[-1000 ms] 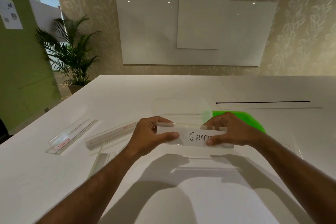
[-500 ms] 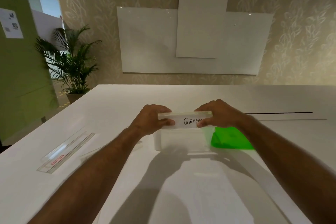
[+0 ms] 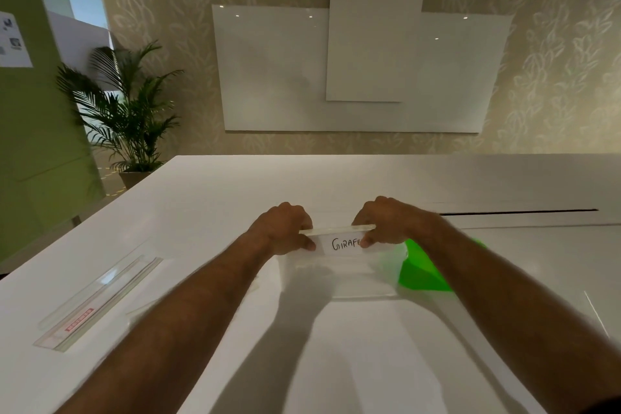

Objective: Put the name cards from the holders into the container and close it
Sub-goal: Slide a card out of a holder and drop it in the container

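Note:
Both hands hold a clear acrylic holder [image 3: 336, 230] with a white name card [image 3: 342, 244] in it; the card's lettering starts "GIRAF" and its end is covered by my right thumb. My left hand [image 3: 285, 228] pinches the left end and my right hand [image 3: 386, 222] the right end. They hold it just above a clear plastic container [image 3: 336, 279] that stands open on the white table [image 3: 201, 198]. The container's green lid [image 3: 420, 274] lies right of it, partly under my right forearm.
An empty clear holder with a red label [image 3: 97, 302] lies flat at the table's left. A long dark slot [image 3: 517, 212] runs across the table at the right. A potted palm [image 3: 124, 118] stands beyond the far left corner, whiteboards [image 3: 363, 67] on the wall.
Both hands have carried the holder and card away from me, from near the table's front to just over the container. The view has tilted up a little.

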`<action>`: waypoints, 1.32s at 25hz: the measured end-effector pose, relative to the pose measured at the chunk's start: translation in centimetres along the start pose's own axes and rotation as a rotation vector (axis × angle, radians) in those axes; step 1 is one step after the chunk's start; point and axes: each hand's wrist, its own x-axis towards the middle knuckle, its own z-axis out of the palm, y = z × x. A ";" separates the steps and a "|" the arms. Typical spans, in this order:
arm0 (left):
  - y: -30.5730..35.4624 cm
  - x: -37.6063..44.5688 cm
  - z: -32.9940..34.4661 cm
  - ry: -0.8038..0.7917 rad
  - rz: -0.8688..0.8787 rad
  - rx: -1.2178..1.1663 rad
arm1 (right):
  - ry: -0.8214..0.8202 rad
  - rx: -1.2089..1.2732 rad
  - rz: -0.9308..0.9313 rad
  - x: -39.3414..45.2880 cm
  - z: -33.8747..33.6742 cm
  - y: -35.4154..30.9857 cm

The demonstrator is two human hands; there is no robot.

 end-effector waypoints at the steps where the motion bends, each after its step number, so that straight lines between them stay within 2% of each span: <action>1: 0.0 0.4 0.2 -0.031 0.001 0.033 | -0.033 0.013 -0.014 0.4 0.4 0.2; 6: 0.6 1.8 0.8 -0.182 0.041 0.157 | -0.151 0.055 -0.018 1.8 1.8 0.7; 10: 1.0 2.4 1.0 -0.304 0.049 0.166 | -0.230 0.145 0.019 2.5 2.3 1.0; 13: 1.5 2.7 1.2 -0.377 0.042 0.189 | -0.269 0.115 0.010 3.0 2.9 0.7; 21: 2.2 2.9 1.6 -0.353 0.031 0.219 | -0.266 0.092 -0.005 2.8 3.2 0.4; 24: 2.3 2.7 0.8 -0.366 0.028 0.197 | -0.174 0.217 -0.027 2.4 2.6 0.4; 26: 2.4 2.4 0.1 -0.295 0.031 0.172 | -0.072 0.327 -0.019 1.7 2.1 0.3; 31: 2.3 0.8 -0.5 0.108 0.031 0.003 | 0.471 0.228 0.039 0.0 2.0 -0.4; 33: 2.3 0.0 -0.1 0.263 0.036 -0.009 | 0.603 0.160 0.081 -0.6 2.4 -0.6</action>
